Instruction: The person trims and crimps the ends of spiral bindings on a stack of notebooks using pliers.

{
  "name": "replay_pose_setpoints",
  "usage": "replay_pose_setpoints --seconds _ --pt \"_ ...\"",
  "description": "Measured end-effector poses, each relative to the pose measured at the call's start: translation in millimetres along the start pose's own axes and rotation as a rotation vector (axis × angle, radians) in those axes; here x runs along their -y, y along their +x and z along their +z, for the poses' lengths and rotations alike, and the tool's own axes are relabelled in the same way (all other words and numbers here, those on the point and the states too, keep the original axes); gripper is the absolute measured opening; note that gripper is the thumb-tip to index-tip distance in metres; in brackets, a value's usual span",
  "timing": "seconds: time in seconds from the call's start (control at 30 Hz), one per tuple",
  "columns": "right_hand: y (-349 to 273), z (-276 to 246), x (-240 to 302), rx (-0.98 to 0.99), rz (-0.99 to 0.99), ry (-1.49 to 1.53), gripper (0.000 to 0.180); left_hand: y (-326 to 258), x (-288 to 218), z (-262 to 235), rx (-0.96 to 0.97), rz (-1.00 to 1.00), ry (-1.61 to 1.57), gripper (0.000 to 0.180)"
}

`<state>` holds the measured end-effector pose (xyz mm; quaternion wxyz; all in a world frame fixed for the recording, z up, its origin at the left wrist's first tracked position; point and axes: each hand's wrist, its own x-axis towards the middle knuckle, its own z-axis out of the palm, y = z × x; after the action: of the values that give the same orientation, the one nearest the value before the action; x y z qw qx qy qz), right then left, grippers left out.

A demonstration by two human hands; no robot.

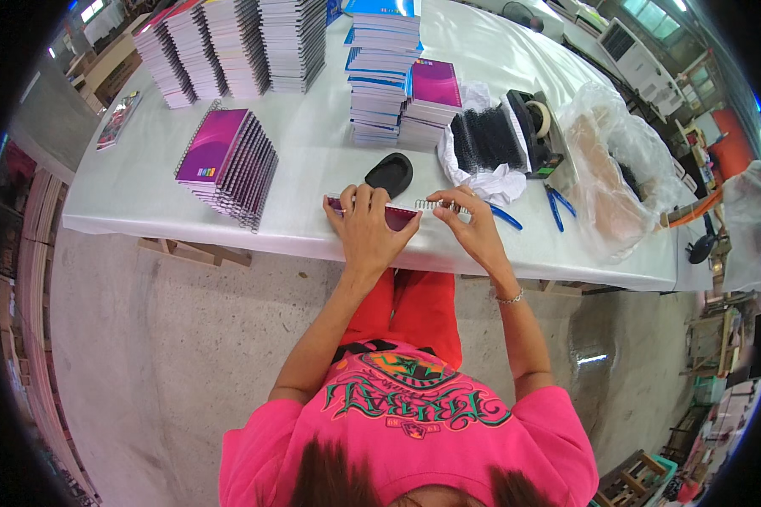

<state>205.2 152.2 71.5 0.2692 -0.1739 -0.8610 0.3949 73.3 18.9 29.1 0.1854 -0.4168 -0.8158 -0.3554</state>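
Note:
A purple notebook [399, 218] stands near the table's front edge, with my left hand [369, 224] closed round it. In my right hand [475, 228], thumb and fingers pinch a metal spiral binding coil [434, 204]. The coil's free end is at the notebook's right end; whether it passes through the holes is too small to tell. Just beyond my left hand lies a black oval holder [389, 175]. A bundle of black coils [487, 139] rests on crumpled white paper to the far right of my hands. Blue-handled pliers [555, 209] lie to the right.
Spiral-bound purple notebooks [220, 156] are stacked at left. Taller notebook stacks [292, 42] stand behind, beside blue-covered piles [375, 93] and a purple-topped pile [434, 84]. A tape dispenser [539, 127] and a clear plastic bag [617, 160] are at right. Another blue handle [507, 218] lies by my right hand.

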Motion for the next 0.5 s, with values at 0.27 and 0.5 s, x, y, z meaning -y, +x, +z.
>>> replay_pose_setpoints --seconds 0.27,0.5 --pt "-7.5 11.0 -2.6 -0.054 -0.045 0.029 0.022 1.3 0.4 -2.0 0.002 0.000 -0.017 0.049" --pt "-12.2 22.4 -8.5 -0.063 -0.107 0.116 0.023 2.5 2.5 -2.4 0.021 0.014 -0.012 0.049"
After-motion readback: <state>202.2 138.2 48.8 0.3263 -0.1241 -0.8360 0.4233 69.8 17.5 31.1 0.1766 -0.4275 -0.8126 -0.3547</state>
